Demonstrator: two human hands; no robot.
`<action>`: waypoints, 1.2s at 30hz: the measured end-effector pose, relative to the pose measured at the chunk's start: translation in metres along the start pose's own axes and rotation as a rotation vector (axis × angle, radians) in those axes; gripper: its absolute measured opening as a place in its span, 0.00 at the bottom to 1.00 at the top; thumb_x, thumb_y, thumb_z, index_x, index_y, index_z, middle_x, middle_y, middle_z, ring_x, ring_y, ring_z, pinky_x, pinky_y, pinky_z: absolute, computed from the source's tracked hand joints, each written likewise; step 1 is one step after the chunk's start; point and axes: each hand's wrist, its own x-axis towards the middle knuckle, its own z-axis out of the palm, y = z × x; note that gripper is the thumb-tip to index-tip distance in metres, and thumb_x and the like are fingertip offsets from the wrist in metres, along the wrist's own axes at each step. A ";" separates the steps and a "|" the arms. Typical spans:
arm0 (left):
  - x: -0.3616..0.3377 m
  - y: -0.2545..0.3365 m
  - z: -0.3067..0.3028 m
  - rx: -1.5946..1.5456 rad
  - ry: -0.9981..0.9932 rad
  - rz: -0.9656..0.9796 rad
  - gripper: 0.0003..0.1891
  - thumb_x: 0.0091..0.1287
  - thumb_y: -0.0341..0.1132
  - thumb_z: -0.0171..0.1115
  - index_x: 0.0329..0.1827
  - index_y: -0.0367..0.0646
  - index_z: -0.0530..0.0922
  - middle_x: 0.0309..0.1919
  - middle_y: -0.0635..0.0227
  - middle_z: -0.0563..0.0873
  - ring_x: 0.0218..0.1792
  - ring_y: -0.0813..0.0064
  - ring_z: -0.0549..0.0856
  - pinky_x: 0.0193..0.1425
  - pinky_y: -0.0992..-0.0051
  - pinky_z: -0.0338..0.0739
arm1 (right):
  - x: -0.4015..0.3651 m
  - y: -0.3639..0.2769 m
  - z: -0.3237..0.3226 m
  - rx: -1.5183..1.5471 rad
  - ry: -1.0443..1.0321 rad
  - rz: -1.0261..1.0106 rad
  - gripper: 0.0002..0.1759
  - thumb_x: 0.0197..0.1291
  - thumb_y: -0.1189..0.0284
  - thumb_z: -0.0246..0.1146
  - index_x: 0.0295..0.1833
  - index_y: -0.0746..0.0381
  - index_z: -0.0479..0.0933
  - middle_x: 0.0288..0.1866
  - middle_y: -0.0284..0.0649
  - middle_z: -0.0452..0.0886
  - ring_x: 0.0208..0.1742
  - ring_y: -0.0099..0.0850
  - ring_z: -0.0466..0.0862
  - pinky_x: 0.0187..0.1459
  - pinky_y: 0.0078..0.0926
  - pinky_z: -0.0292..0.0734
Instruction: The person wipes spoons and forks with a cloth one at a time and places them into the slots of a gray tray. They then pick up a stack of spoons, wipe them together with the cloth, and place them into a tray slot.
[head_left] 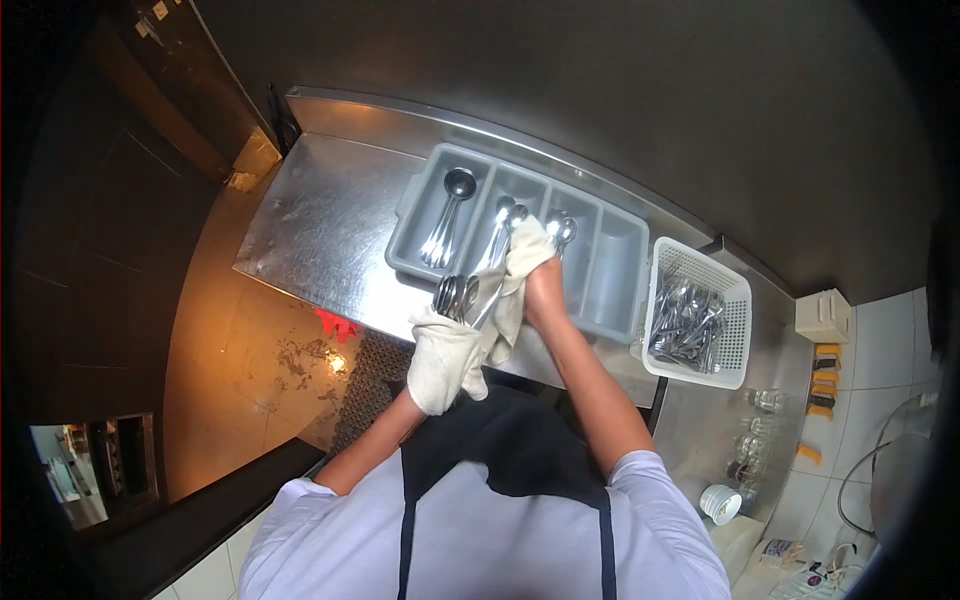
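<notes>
Looks like you're mid-polish: your cloth-wrapped left hand (445,360) clamps the spoons (455,296) and your right hand (545,292) fingers pinch the cloth (528,248). Next they'd need sorting into the grey tray (615,265).

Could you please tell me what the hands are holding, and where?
The left hand, through a white cloth, grips a bundle of spoons just below their bowls; the right hand holds the cloth around the handles.

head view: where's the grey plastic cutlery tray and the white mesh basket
grey plastic cutlery tray (618,265), head view, bare right compartment
white mesh basket (700,266), head view, far wall
</notes>
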 end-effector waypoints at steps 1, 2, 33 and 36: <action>0.005 0.010 -0.014 0.127 -0.106 -0.058 0.08 0.48 0.40 0.66 0.24 0.48 0.78 0.18 0.64 0.76 0.21 0.64 0.81 0.27 0.62 0.69 | -0.008 0.007 0.005 0.109 0.036 0.064 0.09 0.77 0.67 0.56 0.52 0.58 0.79 0.40 0.33 0.83 0.39 0.25 0.83 0.42 0.29 0.82; 0.008 0.015 -0.022 0.254 -0.212 -0.115 0.08 0.48 0.40 0.66 0.25 0.48 0.79 0.19 0.65 0.77 0.22 0.64 0.81 0.27 0.62 0.69 | -0.016 0.015 0.010 0.219 0.072 0.128 0.09 0.78 0.66 0.56 0.52 0.57 0.78 0.39 0.33 0.82 0.38 0.26 0.83 0.42 0.30 0.82; 0.032 0.020 0.011 -0.049 0.243 0.066 0.11 0.41 0.36 0.68 0.22 0.48 0.72 0.20 0.63 0.77 0.27 0.58 0.82 0.31 0.60 0.72 | -0.057 0.021 -0.005 -0.122 0.155 0.073 0.15 0.77 0.66 0.59 0.60 0.63 0.79 0.50 0.36 0.85 0.51 0.26 0.84 0.55 0.28 0.79; 0.035 0.020 0.012 0.103 0.021 0.060 0.12 0.41 0.39 0.68 0.20 0.47 0.72 0.20 0.62 0.77 0.27 0.58 0.82 0.31 0.61 0.72 | -0.064 0.017 -0.021 -0.028 -0.115 0.215 0.14 0.76 0.69 0.58 0.59 0.65 0.79 0.51 0.38 0.85 0.51 0.28 0.85 0.55 0.30 0.80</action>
